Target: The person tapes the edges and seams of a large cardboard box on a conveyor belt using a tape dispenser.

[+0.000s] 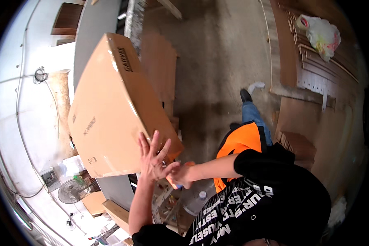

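The left hand is pressing spread fingers flat against the cardboard box, steadying it; the right hand, just beside, is closing around an orange tool. Beyond the fingertips the box is tilting upward; next it seems to need firm bracing

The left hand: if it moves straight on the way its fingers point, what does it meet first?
The left hand already lies spread on the cardboard box, fingers pointing up along it. Going on, it would probably only slide over the box face; depth is unclear.
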### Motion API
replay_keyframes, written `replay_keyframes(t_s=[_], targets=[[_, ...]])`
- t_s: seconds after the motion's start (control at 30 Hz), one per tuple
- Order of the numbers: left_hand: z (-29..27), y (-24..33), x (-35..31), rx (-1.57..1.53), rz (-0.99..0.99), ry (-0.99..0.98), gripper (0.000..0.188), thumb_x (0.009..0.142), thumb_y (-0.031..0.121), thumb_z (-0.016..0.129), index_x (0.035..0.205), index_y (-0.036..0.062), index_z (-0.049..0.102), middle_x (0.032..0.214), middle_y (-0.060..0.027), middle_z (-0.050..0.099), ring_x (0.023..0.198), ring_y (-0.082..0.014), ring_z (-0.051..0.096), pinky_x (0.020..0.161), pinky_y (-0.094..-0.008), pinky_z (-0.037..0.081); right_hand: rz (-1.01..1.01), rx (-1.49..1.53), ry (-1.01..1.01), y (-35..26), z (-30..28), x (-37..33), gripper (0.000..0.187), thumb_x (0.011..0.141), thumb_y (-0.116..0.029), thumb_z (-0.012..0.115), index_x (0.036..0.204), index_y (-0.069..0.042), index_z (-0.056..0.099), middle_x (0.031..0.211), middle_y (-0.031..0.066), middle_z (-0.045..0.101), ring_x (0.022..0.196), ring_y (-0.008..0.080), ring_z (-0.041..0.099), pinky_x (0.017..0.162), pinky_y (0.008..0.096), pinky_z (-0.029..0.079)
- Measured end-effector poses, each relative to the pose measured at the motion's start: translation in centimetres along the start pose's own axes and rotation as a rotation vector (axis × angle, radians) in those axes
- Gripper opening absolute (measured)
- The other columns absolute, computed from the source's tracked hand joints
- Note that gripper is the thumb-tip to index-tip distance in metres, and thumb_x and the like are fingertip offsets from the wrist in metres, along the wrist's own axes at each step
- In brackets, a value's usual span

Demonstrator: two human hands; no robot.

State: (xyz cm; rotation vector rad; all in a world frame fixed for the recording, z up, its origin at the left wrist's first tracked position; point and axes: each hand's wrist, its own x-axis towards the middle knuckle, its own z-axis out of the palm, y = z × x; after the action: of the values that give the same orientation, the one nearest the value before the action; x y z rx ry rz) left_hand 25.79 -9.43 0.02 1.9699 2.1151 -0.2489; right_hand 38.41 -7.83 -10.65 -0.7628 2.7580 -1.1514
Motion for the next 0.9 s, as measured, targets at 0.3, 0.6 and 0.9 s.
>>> replay_keyframes(t_s=[0.3,0.6,0.9], targets=[[-0.6,-8.9,16.5,0.044,-0.498,0.202,0.079,0.091,0.03,0.055,0.15,-0.0059,0.016,0.158,-0.0225,0.018,0.146,-0.0442,0.013,0.119,-0.0516,0.01,0.195,0.076,-0.128,11.5,-10.2,-11.0,0.052,0.059,-0.028,0.069,0.111,-0.027,0.071,0.132,0.0128,0.055,0.092,0.0341,0.066,0.071,0.0448,0.053],[-6.6,-24.3,36.2,0.115,-0.665,0.349,0.074,0.095,0.032,0.052,0.15,-0.0062,0.018,0.158,-0.0211,0.02,0.147,-0.0409,0.011,0.12,-0.0501,0.005,0.516,0.209,0.197,28.0,-23.3,-14.3,0.057,0.06,-0.027,0.072,0.117,-0.025,0.07,0.138,0.0149,0.053,0.095,0.0347,0.066,0.079,0.0439,0.053],[-8.4,-23.1,36.1,-0.077,-0.844,0.461,0.117,0.069,0.059,0.077,0.148,-0.0074,0.023,0.153,-0.0274,0.028,0.144,-0.0457,0.018,0.118,-0.0532,0.016,0.309,0.664,0.418,49.6,-40.9,-3.2,0.052,0.061,-0.015,0.07,0.113,-0.008,0.07,0.108,0.0092,0.069,0.086,0.023,0.069,0.079,0.0317,0.053]])
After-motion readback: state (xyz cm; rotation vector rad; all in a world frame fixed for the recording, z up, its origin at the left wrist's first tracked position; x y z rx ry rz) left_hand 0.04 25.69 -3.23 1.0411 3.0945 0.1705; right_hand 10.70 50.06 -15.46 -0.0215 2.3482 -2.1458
